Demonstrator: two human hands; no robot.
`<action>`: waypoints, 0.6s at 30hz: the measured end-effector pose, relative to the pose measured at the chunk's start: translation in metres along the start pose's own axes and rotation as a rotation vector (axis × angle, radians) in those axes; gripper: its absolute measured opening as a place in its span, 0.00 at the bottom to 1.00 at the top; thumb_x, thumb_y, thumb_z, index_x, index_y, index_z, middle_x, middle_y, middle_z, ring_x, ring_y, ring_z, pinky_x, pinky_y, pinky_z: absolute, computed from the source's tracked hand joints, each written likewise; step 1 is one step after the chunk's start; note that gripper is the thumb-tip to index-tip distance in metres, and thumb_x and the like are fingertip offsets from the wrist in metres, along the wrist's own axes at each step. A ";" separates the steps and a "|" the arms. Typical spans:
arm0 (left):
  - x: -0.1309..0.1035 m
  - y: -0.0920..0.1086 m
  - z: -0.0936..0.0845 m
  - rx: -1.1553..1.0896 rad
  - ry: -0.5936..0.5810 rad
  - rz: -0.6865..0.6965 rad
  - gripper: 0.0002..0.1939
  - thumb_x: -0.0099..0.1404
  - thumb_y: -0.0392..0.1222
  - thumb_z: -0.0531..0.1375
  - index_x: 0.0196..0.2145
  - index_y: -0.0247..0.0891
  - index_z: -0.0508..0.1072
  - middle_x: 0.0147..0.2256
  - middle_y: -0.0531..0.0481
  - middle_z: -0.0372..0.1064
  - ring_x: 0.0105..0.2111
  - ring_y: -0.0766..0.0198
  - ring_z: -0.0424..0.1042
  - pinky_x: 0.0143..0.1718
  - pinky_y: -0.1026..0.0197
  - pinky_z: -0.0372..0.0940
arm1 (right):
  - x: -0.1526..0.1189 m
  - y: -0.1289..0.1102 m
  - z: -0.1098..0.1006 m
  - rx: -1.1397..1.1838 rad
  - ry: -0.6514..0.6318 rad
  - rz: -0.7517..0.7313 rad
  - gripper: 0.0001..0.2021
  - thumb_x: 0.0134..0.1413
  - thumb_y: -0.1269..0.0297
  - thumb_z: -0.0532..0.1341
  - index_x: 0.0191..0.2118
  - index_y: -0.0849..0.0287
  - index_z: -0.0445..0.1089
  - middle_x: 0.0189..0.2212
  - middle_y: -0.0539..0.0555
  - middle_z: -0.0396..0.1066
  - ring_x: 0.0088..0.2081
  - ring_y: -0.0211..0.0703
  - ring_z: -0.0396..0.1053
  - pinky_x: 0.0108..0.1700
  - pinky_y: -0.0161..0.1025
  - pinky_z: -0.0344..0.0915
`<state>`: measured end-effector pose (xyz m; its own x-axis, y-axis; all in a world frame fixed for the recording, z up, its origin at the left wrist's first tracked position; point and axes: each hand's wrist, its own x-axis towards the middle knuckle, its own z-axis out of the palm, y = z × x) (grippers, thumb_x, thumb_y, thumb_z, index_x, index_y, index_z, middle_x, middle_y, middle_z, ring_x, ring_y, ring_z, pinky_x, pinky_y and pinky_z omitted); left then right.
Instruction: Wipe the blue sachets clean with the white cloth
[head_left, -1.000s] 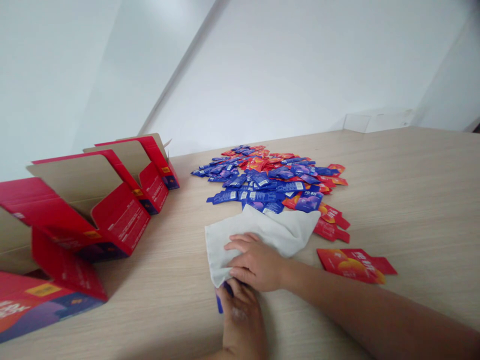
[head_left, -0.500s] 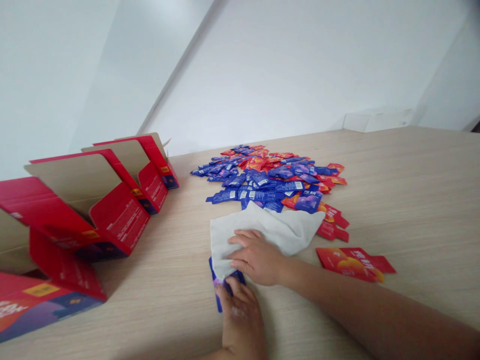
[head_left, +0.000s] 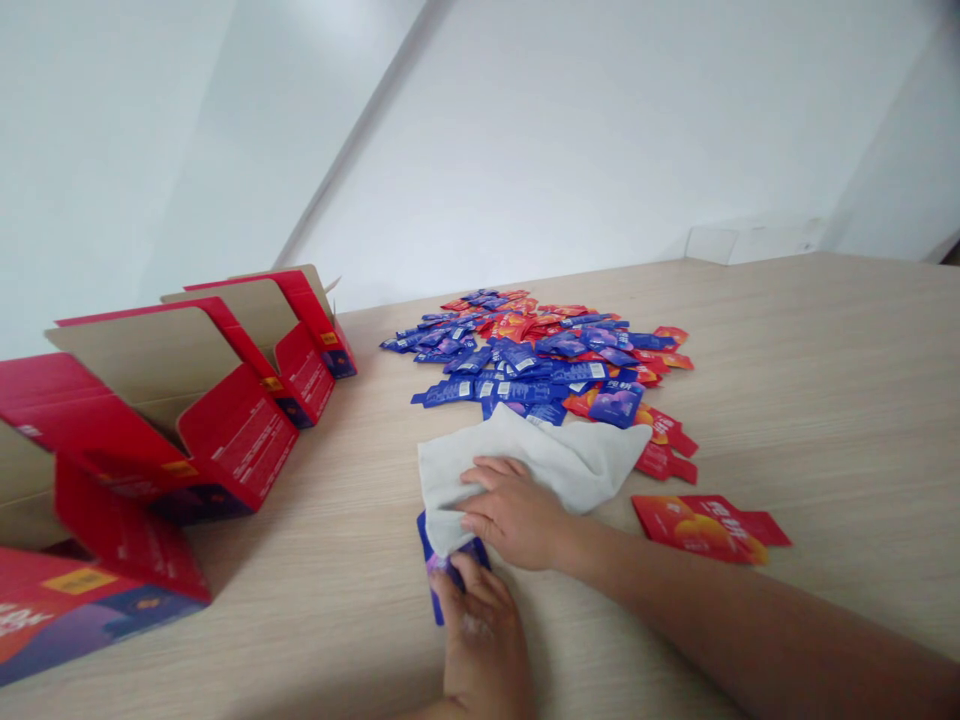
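Note:
A pale cloth (head_left: 577, 460) lies on the table, its left end over the upper part of a blue-purple packet (head_left: 437, 575). My right hand (head_left: 517, 515) rests on the cloth with its fingers spread, pressing it down. Just below it, my left hand (head_left: 484, 620) touches the packet's lower part, fingertips bent down on it; the fingers are partly apart. How much of the packet lies under the cloth and fingers is hidden. Behind the cloth spreads a pile of blue and red packets (head_left: 517, 360). A red packet (head_left: 701, 527) lies flat near my right forearm.
Several open red boxes with blue lower edges stand in a row at the left, the nearest one (head_left: 97, 610) close to the front edge of view. A white object (head_left: 757, 242) is at the back right of the wooden table (head_left: 847, 400), against the wall.
The left edge of the cloth has shifted very slightly to the left. Both hands stay in nearly the same place.

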<state>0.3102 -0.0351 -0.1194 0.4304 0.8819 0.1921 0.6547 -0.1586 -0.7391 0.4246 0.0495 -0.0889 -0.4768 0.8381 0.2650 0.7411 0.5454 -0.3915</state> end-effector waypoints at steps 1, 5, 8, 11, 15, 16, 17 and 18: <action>0.000 0.000 0.000 0.009 0.005 -0.009 0.18 0.58 0.28 0.53 0.44 0.27 0.74 0.46 0.31 0.73 0.42 0.50 0.75 0.53 0.45 0.61 | 0.000 0.000 0.000 0.000 0.002 0.003 0.17 0.64 0.55 0.49 0.46 0.49 0.74 0.55 0.53 0.65 0.60 0.52 0.52 0.59 0.52 0.48; 0.000 0.000 0.001 -0.003 0.000 0.009 0.18 0.58 0.28 0.52 0.44 0.27 0.75 0.46 0.31 0.72 0.44 0.48 0.74 0.53 0.43 0.59 | -0.001 0.001 -0.002 0.027 -0.024 -0.052 0.17 0.64 0.55 0.49 0.47 0.49 0.73 0.55 0.53 0.64 0.61 0.51 0.52 0.59 0.52 0.49; 0.000 0.000 0.004 -0.035 -0.004 0.037 0.19 0.58 0.27 0.52 0.45 0.26 0.74 0.46 0.29 0.72 0.45 0.48 0.73 0.53 0.43 0.60 | -0.002 0.001 -0.003 0.058 -0.055 -0.140 0.17 0.64 0.55 0.50 0.49 0.49 0.72 0.56 0.53 0.64 0.61 0.50 0.52 0.59 0.50 0.48; 0.001 0.002 0.005 -0.038 0.001 0.027 0.19 0.58 0.27 0.51 0.46 0.26 0.73 0.45 0.31 0.73 0.45 0.50 0.73 0.52 0.45 0.61 | -0.003 0.001 -0.004 0.073 -0.066 -0.187 0.16 0.63 0.56 0.51 0.49 0.49 0.72 0.56 0.52 0.64 0.61 0.49 0.52 0.60 0.50 0.48; 0.002 0.001 0.003 -0.013 0.011 0.016 0.19 0.59 0.28 0.51 0.46 0.25 0.73 0.45 0.30 0.73 0.47 0.49 0.72 0.52 0.45 0.61 | -0.003 0.000 -0.003 0.064 -0.047 -0.159 0.16 0.63 0.56 0.51 0.49 0.49 0.73 0.56 0.53 0.64 0.61 0.50 0.52 0.59 0.51 0.48; 0.002 0.001 0.002 -0.006 0.010 0.017 0.19 0.59 0.28 0.51 0.46 0.25 0.73 0.45 0.30 0.73 0.47 0.48 0.72 0.52 0.44 0.61 | -0.002 0.000 -0.003 0.058 -0.040 -0.137 0.16 0.64 0.55 0.50 0.48 0.49 0.73 0.56 0.53 0.64 0.61 0.51 0.52 0.59 0.51 0.48; 0.001 0.000 0.001 -0.002 0.010 0.017 0.18 0.59 0.28 0.52 0.45 0.25 0.73 0.45 0.30 0.73 0.46 0.48 0.72 0.53 0.44 0.61 | -0.002 -0.001 -0.002 0.051 -0.034 -0.112 0.17 0.64 0.55 0.50 0.48 0.49 0.73 0.55 0.53 0.64 0.61 0.51 0.52 0.59 0.51 0.49; 0.001 0.000 0.001 -0.002 0.011 0.016 0.18 0.58 0.28 0.52 0.45 0.25 0.74 0.45 0.30 0.72 0.46 0.48 0.73 0.53 0.44 0.60 | -0.002 -0.001 -0.001 0.042 -0.030 -0.086 0.17 0.64 0.55 0.50 0.48 0.49 0.73 0.55 0.53 0.65 0.61 0.51 0.52 0.59 0.52 0.49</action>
<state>0.3099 -0.0337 -0.1195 0.4472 0.8746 0.1875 0.6491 -0.1731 -0.7408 0.4254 0.0477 -0.0877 -0.5524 0.7875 0.2733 0.6763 0.6150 -0.4055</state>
